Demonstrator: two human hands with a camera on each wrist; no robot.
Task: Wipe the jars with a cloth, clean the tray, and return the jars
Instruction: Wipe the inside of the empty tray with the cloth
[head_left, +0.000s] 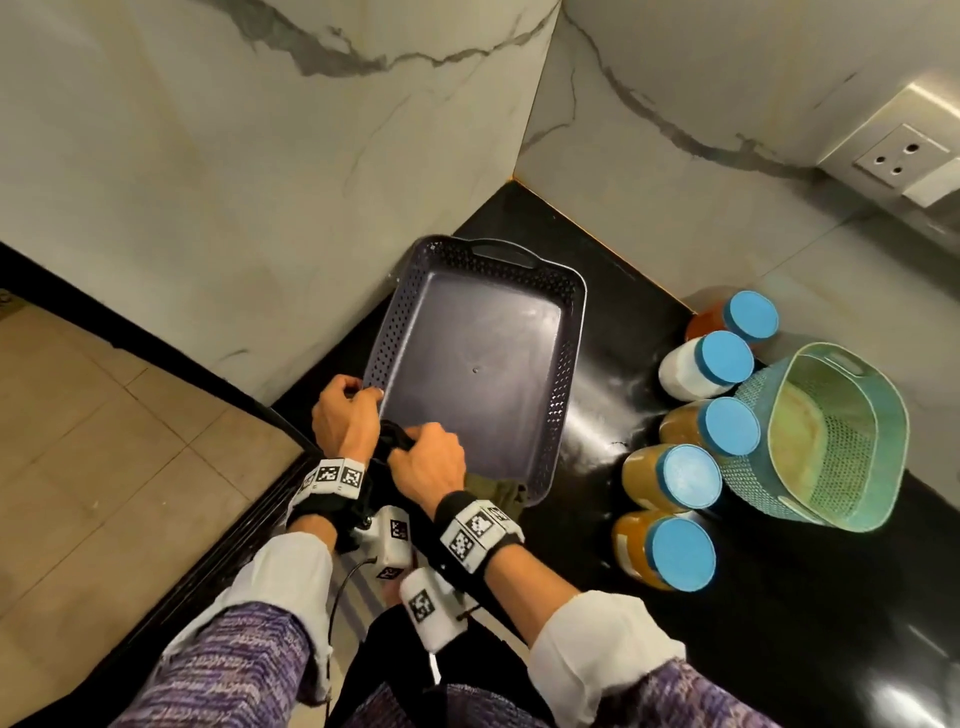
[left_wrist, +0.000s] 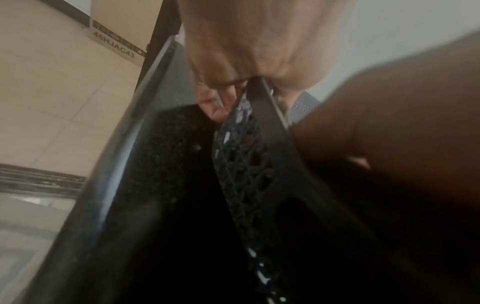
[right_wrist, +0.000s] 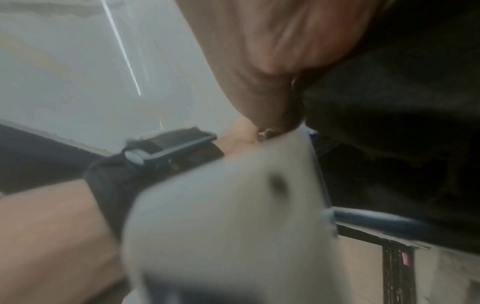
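Observation:
A dark purple perforated tray (head_left: 566, 332) lies on the black counter, nothing inside it. My left hand (head_left: 345, 415) grips its near-left rim; in the left wrist view the fingers (left_wrist: 215, 107) curl round the tray wall (left_wrist: 244, 148). My right hand (head_left: 428, 457) holds a dark olive cloth (head_left: 498, 491) bunched at the tray's near-left corner, part of it hanging over the near edge; in the right wrist view the cloth (right_wrist: 402, 102) fills the right side. Several blue-lidded jars (head_left: 691, 475) stand in a row to the right of the tray.
A green perforated basket (head_left: 831, 441) stands right of the jars. Marble walls close the corner behind the tray. A wall socket (head_left: 901, 156) sits at the upper right. The counter's edge runs by my left wrist, with tiled floor (head_left: 104, 441) below.

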